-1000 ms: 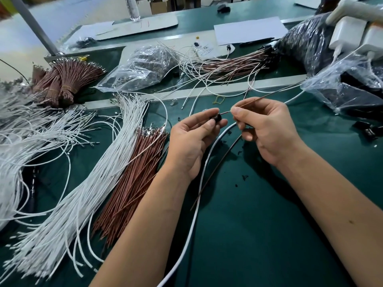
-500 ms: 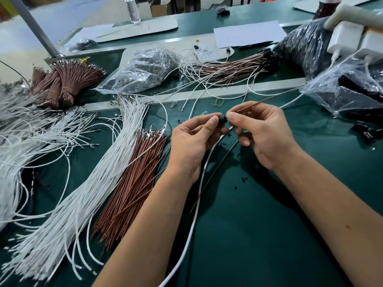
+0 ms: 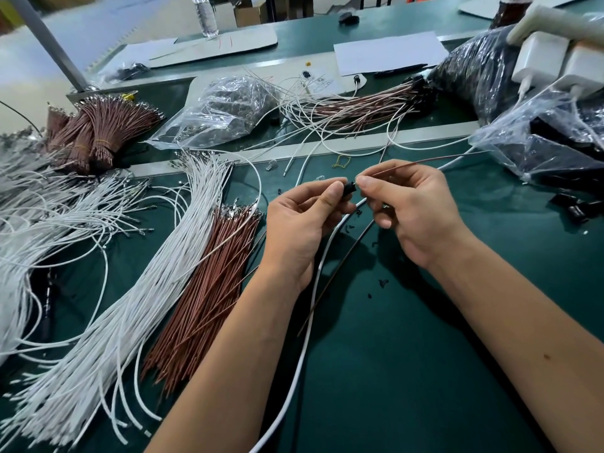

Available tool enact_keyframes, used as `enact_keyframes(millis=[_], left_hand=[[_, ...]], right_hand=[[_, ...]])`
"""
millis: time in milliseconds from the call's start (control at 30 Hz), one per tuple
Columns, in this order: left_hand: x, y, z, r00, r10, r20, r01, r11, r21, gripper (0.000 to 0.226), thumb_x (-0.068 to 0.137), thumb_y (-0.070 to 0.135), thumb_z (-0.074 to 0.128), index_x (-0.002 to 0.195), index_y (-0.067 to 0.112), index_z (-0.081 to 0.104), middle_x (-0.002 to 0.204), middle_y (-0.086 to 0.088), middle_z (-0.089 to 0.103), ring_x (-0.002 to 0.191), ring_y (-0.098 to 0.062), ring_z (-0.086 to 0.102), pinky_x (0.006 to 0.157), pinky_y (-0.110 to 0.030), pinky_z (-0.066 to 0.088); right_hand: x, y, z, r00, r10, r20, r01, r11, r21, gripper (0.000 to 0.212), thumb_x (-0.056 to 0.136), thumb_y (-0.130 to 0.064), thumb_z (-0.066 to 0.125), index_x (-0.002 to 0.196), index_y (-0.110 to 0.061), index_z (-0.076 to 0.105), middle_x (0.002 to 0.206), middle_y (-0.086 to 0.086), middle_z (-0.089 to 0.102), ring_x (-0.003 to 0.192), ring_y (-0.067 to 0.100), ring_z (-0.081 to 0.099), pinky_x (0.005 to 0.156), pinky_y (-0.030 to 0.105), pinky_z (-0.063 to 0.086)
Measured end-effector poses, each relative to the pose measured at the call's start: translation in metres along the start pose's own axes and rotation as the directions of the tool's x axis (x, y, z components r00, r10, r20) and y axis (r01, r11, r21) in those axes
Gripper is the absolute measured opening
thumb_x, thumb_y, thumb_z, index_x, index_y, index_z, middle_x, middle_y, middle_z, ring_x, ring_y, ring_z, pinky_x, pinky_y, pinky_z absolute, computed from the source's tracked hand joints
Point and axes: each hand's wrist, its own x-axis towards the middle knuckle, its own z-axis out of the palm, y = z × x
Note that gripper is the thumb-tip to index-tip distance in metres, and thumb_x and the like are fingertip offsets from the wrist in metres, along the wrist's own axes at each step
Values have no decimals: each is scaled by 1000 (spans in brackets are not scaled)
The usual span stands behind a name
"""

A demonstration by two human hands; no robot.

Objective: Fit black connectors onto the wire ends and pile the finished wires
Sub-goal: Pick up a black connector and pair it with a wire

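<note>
My left hand pinches a small black connector between thumb and forefinger above the green table. My right hand pinches a thin brown wire right at the connector; the wire runs up and to the right from my fingers. A second brown wire hangs below the hands beside a white cable. Finished wires with black connectors lie piled at the back.
Loose white wires and brown wires lie in heaps to the left. Bundled brown wires sit at the far left. Plastic bags of parts and a bag of black connectors stand behind and right. Loose connectors lie at right.
My hands have drawn together, so the brown wire's end now meets the black connector. Both hands have shifted slightly upward and to the right.
</note>
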Motion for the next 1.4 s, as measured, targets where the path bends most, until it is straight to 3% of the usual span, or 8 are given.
enact_keyframes(millis=[133, 267, 433, 700, 767, 900, 1167, 1400], left_hand=[[-1, -2, 3, 1000, 31, 4, -31, 999, 43, 11, 91, 1, 69, 100, -1, 75, 76, -14, 73, 66, -13, 69, 62, -19, 54], [0, -2, 0, 999, 42, 3, -42, 998, 54, 13, 93, 2, 67, 103, -2, 74, 80, -14, 74, 68, -14, 69, 64, -19, 53], [-1, -3, 2, 999, 19, 43, -24, 994, 109, 12, 95, 6, 66, 103, 1, 75, 82, -15, 73, 68, -14, 69, 71, -24, 53], [-2, 2, 2, 999, 17, -32, -15, 999, 45, 3, 94, 3, 68, 95, 2, 70, 79, -15, 73, 63, -14, 68, 57, -19, 52], [-1, 3, 1, 999, 23, -34, -21, 998, 58, 2, 92, 5, 70, 93, 3, 71, 80, -17, 73, 65, -15, 68, 59, -20, 53], [0, 4, -2, 999, 19, -30, -16, 997, 75, 5, 91, 4, 71, 94, 2, 73, 84, -18, 73, 68, -17, 68, 62, -21, 53], [0, 4, -1, 1000, -30, -10, 30, 1000, 5, 11, 95, 4, 65, 101, -3, 71, 92, -18, 75, 68, -15, 69, 62, -19, 54], [-3, 1, -2, 1000, -16, 11, 15, 997, 75, 6, 86, 1, 74, 90, 6, 77, 83, -16, 76, 73, -18, 73, 67, -22, 56]], right_hand=[[0, 0, 0, 998, -40, -50, 37, 997, -66, 13, 87, 1, 75, 79, -9, 72, 65, 8, 60, 51, 12, 49, 40, 21, 36], [-1, -1, 0, 999, -1, 41, 0, 1000, 30, 17, 88, 2, 74, 77, -11, 73, 68, 10, 59, 52, 12, 49, 39, 20, 35], [-1, 1, 2, 991, -125, -48, 120, 989, -91, 13, 89, 3, 72, 80, -5, 70, 57, 2, 58, 46, 14, 45, 39, 22, 35], [-1, -6, -1, 990, 45, 135, -53, 997, 60, 14, 98, -3, 63, 88, -1, 73, 73, 11, 67, 56, 13, 54, 41, 20, 39], [0, -5, -2, 994, 25, 106, -30, 998, 49, 20, 101, -9, 61, 88, 0, 73, 72, 11, 67, 56, 15, 54, 41, 21, 40], [0, 3, 2, 995, -96, -26, 91, 983, -162, 14, 97, -10, 71, 84, -4, 74, 68, 11, 67, 52, 16, 54, 40, 24, 41], [-2, 4, 5, 997, -78, 9, 78, 997, 18, 11, 91, -9, 77, 83, -3, 73, 64, 9, 66, 47, 13, 49, 36, 20, 36], [-2, 6, 3, 999, -35, -30, 30, 988, -149, 10, 91, -13, 77, 83, -7, 77, 60, 3, 66, 47, 12, 50, 37, 21, 36]])
